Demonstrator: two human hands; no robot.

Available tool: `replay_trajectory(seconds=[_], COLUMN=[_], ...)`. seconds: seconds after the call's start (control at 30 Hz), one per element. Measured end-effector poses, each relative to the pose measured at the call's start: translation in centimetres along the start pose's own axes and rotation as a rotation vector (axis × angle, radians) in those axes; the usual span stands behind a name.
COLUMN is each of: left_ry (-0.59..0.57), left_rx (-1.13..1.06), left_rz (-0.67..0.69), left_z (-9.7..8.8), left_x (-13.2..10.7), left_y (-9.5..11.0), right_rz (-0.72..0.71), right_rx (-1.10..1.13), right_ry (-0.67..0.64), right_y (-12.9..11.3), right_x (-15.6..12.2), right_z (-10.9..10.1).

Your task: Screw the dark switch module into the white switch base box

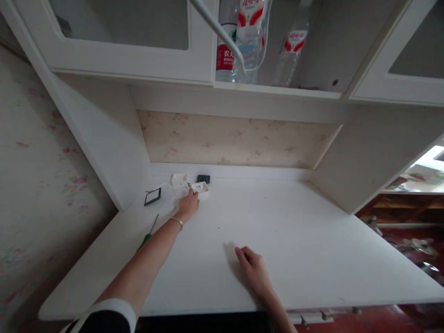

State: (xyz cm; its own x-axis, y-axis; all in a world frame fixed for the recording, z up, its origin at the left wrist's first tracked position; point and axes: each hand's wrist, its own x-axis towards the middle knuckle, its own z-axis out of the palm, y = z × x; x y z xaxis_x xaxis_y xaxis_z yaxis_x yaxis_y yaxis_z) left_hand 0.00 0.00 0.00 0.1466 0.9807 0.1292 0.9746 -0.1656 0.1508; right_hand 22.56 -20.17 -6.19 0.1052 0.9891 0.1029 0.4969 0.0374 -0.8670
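Observation:
At the back left of the white desk (270,222), my left hand (188,205) is closed, its fingertips at the near left corner of a shallow white plastic box (201,187). Just behind that box lies a small black part (203,178). A second white plastic piece (179,179) is left of it, near the back edge. Under my left forearm, partly hidden, is a screwdriver (148,236) with a green handle. My right hand (254,268) is held near the front middle of the desk, fingers curled; what is inside them, if anything, cannot be seen.
A black-rimmed frame (153,196) lies at the left. Overhead, an open cabinet shelf (277,90) holds several plastic bottles (291,48), with a pale curved rod (222,32) hanging before them. Side panels (385,148) bound the desk's back part.

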Motion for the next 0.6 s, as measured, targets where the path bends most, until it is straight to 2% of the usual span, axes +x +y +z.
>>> replay_trajectory(seconds=[0.17, 0.3, 0.43, 0.6], left_ry=[0.025, 0.063, 0.092, 0.139], left_rx=[0.022, 0.026, 0.004, -0.146], left_rz=[-0.007, 0.020, 0.057, 0.139], left_z=[-0.1, -0.9, -1.7, -1.3], left_x=[0.2, -1.2, -5.0, -12.1], left_y=[0.5, 1.6, 2.6, 2.5], right_rz=[0.000, 0.009, 0.007, -0.012], right_rx=[-0.007, 0.003, 0.001, -0.009], right_ry=[-0.003, 0.000, 0.002, 0.027], right_y=[-0.2, -0.2, -0.3, -0.4], right_x=[0.0, 0.1, 0.0, -0.1], right_z=[-0.2, -0.2, -0.3, -0.2])
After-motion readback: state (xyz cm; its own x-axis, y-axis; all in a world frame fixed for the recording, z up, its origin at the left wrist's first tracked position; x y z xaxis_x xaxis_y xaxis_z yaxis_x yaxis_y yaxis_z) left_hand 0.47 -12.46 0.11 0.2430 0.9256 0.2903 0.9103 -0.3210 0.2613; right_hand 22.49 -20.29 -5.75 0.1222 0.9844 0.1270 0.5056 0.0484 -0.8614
